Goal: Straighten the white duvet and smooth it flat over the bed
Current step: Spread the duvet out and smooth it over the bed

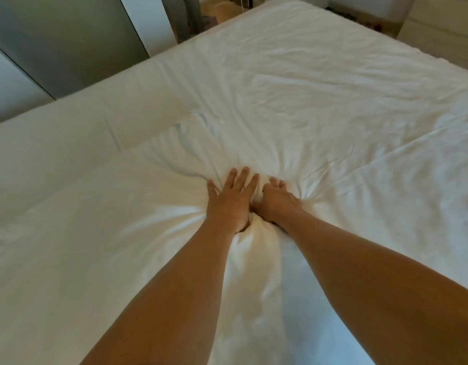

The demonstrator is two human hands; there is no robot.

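Note:
The white duvet (319, 106) covers the bed and fills most of the head view. Both my arms reach forward to its middle. My left hand (231, 200) lies on the duvet with straight, spread fingers pressing down. Right beside it, my right hand (276, 202) presses into the fabric with its fingers bent into the cloth; whether it pinches a fold I cannot tell. Creases fan out from the two hands, and a bunched ridge runs back between my forearms. A folded-over edge of the duvet (153, 125) lies to the upper left of the hands.
A grey and white wall panel (69, 43) stands along the bed's left side. Past the bed's far corner there is wooden floor (222, 11) and a grey post (186, 17). Pale floor (443, 30) shows at the top right.

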